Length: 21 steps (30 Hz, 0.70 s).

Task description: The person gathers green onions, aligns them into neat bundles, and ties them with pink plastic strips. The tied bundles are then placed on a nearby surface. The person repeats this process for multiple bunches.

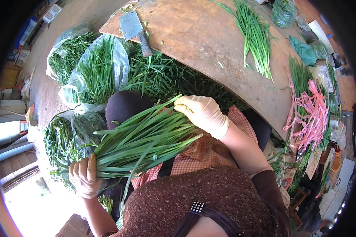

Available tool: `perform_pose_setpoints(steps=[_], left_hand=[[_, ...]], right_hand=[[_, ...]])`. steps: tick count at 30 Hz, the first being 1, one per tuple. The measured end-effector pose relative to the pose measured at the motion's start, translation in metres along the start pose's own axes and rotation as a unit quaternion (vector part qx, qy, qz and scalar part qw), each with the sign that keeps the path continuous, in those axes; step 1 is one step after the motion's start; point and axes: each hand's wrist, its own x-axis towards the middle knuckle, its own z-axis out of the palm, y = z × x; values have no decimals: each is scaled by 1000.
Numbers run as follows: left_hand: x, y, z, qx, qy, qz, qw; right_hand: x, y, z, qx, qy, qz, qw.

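Note:
A loose bunch of garlic chives (145, 142) lies slantwise across my lap, its long flat green leaves fanned out. My left hand (85, 177), in a pale rubber glove with stained fingers, is closed around the leafy end at the lower left. Gloved as well, my right hand (203, 115) pinches a chive by its pale end at the upper right of the bunch. Several other pale ends stick out freely below it. A checked apron (201, 166) and a dark knee (127, 108) show beneath the leaves.
A cleaver (133, 28) rests on the wooden board (190, 32), its handle over the edge. Another chive bunch (256, 41) lies farther right. Pink plastic strips (310, 118) hang at the board's right end. Plastic bags of greens (96, 68) and a heap of leaves (172, 77) surround my knees.

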Motion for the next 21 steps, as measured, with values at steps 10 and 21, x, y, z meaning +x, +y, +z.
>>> perform_pose_setpoints(steps=[10, 21], left_hand=[[-4, 4, 5, -1, 16, -1, 1000], [-9, -1, 4, -23, 3, -3, 1000]], right_hand=[[-24, 61, 1, -187, 31, 139, 972], [-14, 50, -10, 425, -149, 205, 869]])
